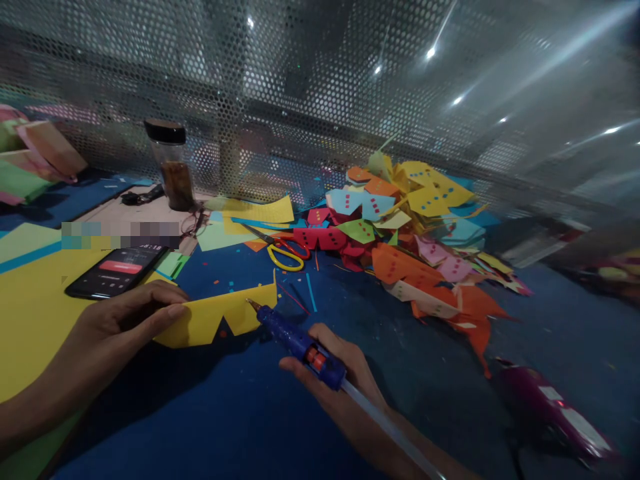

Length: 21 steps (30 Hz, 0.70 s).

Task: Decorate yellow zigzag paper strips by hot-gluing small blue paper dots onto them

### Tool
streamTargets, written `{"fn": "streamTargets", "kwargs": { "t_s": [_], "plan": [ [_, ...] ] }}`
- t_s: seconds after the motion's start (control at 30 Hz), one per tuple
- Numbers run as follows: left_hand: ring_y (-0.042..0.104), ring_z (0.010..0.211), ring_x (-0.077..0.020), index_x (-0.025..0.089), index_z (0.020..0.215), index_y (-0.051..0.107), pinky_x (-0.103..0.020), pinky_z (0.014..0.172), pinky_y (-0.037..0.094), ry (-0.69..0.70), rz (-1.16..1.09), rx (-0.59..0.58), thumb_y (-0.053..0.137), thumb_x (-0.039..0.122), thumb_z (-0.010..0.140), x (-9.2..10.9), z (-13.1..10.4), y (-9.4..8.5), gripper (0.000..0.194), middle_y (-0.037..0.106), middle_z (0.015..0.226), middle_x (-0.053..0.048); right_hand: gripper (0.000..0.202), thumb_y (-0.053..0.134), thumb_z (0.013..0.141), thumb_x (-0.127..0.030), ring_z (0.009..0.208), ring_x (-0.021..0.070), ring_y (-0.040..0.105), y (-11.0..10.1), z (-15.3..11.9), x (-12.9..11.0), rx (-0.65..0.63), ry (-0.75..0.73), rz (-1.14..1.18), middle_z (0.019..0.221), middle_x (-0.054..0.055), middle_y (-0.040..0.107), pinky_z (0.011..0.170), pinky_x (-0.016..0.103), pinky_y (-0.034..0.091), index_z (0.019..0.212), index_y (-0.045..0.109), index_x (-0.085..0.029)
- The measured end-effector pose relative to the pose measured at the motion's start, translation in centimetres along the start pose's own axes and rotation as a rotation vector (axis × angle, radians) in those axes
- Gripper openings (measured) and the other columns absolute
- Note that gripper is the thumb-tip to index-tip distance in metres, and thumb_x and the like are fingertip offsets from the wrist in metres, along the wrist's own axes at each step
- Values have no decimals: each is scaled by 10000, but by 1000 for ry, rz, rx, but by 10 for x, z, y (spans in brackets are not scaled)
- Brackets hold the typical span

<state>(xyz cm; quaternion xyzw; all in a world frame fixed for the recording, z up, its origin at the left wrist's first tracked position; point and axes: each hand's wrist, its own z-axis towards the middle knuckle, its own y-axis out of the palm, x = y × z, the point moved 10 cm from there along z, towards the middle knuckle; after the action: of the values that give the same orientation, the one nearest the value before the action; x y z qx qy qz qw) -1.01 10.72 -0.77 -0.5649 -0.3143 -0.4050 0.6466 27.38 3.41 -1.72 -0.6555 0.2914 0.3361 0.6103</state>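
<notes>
My left hand (133,317) pinches the left end of a yellow paper cutout (205,319), which has a V-shaped notch in its lower edge. In my right hand (345,373) is a blue hot glue gun (293,339), with a clear glue stick (385,423) running out of its back. Its nozzle tip lies against or just over the right part of the yellow paper; I cannot tell whether it touches. Beyond the paper, scissors (286,255) with red and yellow handles rest on the blue table (240,407).
Colourful paper cutouts (395,260) are heaped at the centre right. A phone (120,270) lies on yellow sheets (25,333) at left, before a dark-lidded jar (173,170). A purple device (560,413) sits at lower right. Perforated metal (280,87) stands behind.
</notes>
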Motion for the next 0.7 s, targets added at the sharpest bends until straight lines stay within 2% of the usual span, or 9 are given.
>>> {"fn": "streamTargets", "kwargs": {
  "t_s": [0.23, 0.43, 0.57, 0.7],
  "plan": [
    [681, 779, -213, 300, 749, 784, -230, 619, 529, -28, -6, 41, 763, 595, 709, -1, -1, -4, 298, 783, 907, -6, 492, 727, 799, -722, 615, 152, 544, -1, -3, 16, 93, 89, 141, 691, -20, 576, 524, 251, 465, 787, 610, -245],
    [667, 800, -219, 291, 803, 781, -257, 653, 512, -102, 28, 82, 743, 659, 691, -11, -1, -12, 387, 779, 895, 3, 455, 748, 804, -655, 558, 137, 537, 3, 2, 15, -28, 183, 257, 632, -17, 596, 534, 258, 497, 811, 653, -211],
    [647, 842, -210, 299, 885, 770, -264, 695, 485, -164, 22, 148, 744, 652, 726, -30, 2, -24, 388, 761, 917, 30, 424, 697, 823, -629, 585, 149, 555, -2, 4, 12, -32, 191, 277, 663, -7, 597, 584, 287, 524, 846, 640, -210],
    [636, 926, -208, 274, 908, 755, -262, 739, 489, -176, -54, 208, 770, 588, 754, -45, 8, -33, 350, 740, 985, 26, 354, 687, 843, -559, 592, 142, 543, -4, 5, 23, -27, 244, 215, 664, -10, 589, 570, 270, 494, 830, 639, -208]
  ]
}}
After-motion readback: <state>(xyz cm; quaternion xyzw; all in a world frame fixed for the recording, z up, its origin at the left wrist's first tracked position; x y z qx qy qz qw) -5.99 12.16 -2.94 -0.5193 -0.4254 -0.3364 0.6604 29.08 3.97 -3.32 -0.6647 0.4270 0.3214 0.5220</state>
